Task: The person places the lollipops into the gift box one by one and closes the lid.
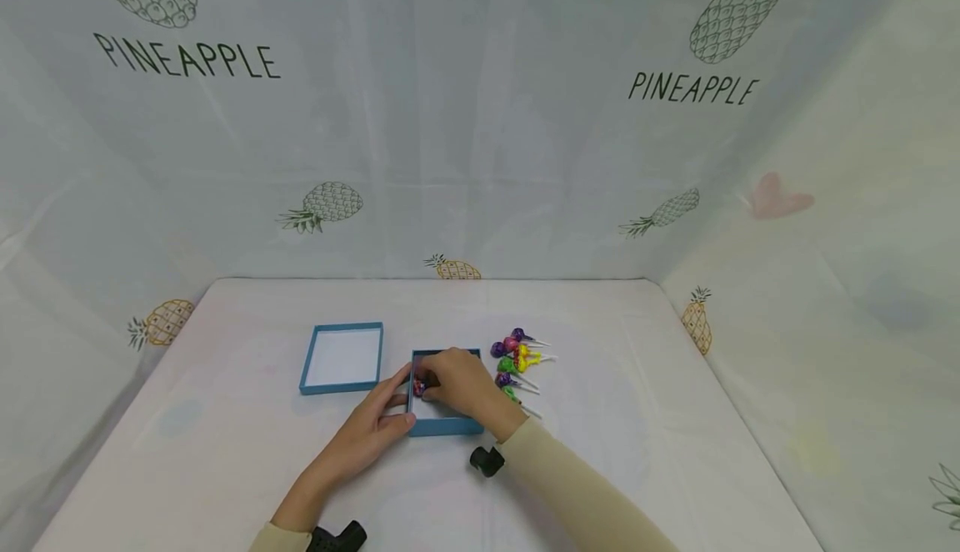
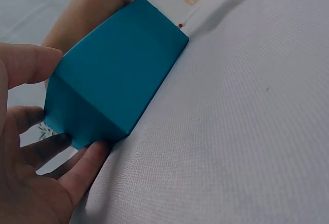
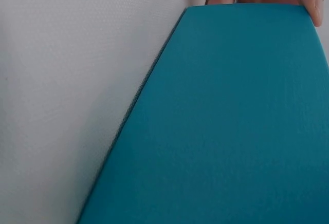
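On the white table, left of centre, lies an empty blue lid. Just right of it the left hand braces the blue box, thumb and relaxed fingers against its left wall. Inside the box, the right hand pinches a lollipop with curled fingers. Further right, a cluster of wrapped lollipops lies just beside the box. Pale pineapple-print cloth walls the space
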The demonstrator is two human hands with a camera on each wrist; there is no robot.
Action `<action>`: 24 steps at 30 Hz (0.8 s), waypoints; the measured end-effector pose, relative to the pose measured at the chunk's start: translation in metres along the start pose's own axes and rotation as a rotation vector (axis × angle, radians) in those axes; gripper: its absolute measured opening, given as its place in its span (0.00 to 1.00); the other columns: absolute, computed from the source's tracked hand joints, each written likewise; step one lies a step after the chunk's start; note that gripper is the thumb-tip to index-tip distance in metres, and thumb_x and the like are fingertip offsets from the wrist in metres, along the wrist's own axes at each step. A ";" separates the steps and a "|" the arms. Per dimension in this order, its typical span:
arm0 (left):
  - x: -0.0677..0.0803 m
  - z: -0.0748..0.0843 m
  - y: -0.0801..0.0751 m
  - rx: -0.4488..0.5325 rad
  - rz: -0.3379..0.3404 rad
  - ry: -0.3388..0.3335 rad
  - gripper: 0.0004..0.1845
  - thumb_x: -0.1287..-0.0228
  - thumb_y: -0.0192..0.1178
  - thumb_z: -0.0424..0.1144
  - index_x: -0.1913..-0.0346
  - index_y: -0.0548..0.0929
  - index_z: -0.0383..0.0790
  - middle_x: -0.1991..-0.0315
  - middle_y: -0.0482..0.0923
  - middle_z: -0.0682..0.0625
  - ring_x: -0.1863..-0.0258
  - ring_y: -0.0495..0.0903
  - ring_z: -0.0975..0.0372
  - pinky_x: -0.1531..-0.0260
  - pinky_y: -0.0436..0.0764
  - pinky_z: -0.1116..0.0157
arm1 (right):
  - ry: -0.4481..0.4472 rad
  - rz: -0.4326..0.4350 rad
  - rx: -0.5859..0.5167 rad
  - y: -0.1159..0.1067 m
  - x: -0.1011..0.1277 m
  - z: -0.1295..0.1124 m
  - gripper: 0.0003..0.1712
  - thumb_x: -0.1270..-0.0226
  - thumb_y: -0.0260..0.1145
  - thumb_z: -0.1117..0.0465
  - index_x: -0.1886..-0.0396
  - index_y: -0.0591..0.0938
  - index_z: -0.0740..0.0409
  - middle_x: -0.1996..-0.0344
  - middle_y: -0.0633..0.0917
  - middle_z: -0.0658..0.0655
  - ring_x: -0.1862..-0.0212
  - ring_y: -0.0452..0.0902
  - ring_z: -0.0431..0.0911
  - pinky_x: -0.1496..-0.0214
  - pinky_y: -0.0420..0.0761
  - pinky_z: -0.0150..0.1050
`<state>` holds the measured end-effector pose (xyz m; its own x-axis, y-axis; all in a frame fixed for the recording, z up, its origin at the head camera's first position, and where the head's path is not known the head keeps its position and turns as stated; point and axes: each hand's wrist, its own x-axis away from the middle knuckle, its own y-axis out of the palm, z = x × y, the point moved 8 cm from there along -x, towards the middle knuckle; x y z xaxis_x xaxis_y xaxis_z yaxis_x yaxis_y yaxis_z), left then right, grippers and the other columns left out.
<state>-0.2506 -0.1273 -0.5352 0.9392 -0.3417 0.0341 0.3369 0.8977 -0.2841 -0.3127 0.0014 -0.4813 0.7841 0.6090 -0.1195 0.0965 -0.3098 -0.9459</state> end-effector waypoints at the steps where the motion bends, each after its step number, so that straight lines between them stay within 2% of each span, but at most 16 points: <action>1: 0.000 0.001 0.000 -0.004 0.002 0.004 0.40 0.21 0.62 0.43 0.14 0.55 0.57 0.17 0.58 0.43 0.25 0.71 0.46 0.39 0.78 0.73 | -0.001 0.003 -0.004 0.000 0.000 0.000 0.13 0.35 0.81 0.55 0.51 0.91 0.49 0.63 0.91 0.44 0.66 0.77 0.33 0.61 0.78 0.27; 7: 0.001 0.004 0.000 -0.016 -0.005 0.048 0.40 0.20 0.61 0.43 0.13 0.55 0.51 0.18 0.58 0.38 0.25 0.70 0.43 0.40 0.79 0.71 | -0.007 0.003 -0.041 -0.002 0.001 0.001 0.15 0.37 0.82 0.56 0.51 0.91 0.49 0.60 0.92 0.45 0.63 0.81 0.34 0.58 0.80 0.28; 13: 0.001 0.002 0.000 -0.005 0.002 0.026 0.40 0.21 0.62 0.42 0.13 0.55 0.54 0.18 0.59 0.40 0.25 0.71 0.45 0.41 0.78 0.74 | -0.015 -0.018 -0.058 -0.003 0.003 0.001 0.16 0.36 0.81 0.56 0.50 0.91 0.49 0.57 0.92 0.45 0.56 0.85 0.34 0.50 0.83 0.30; 17: 0.001 0.001 -0.001 -0.017 0.012 0.010 0.40 0.21 0.62 0.43 0.13 0.55 0.55 0.18 0.59 0.41 0.25 0.71 0.45 0.42 0.77 0.76 | -0.013 -0.017 -0.073 -0.012 0.005 0.002 0.15 0.35 0.81 0.56 0.49 0.91 0.50 0.56 0.92 0.45 0.54 0.86 0.36 0.45 0.83 0.34; 20: 0.001 0.001 0.000 -0.035 0.022 0.000 0.41 0.21 0.62 0.44 0.13 0.55 0.56 0.19 0.61 0.42 0.26 0.72 0.46 0.42 0.78 0.74 | -0.006 0.005 -0.109 -0.026 0.009 0.006 0.13 0.32 0.78 0.58 0.50 0.92 0.53 0.58 0.92 0.46 0.56 0.86 0.37 0.47 0.84 0.33; 24: 0.000 0.000 0.000 -0.066 0.040 -0.017 0.40 0.22 0.63 0.47 0.14 0.56 0.59 0.19 0.62 0.43 0.27 0.73 0.47 0.40 0.81 0.68 | 0.017 0.058 -0.178 -0.050 0.016 0.017 0.11 0.29 0.75 0.59 0.50 0.91 0.57 0.61 0.92 0.49 0.61 0.83 0.38 0.54 0.84 0.32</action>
<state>-0.2503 -0.1274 -0.5354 0.9531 -0.3004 0.0376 0.2942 0.8901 -0.3481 -0.3161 0.0393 -0.4407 0.8013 0.5747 -0.1660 0.1565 -0.4692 -0.8691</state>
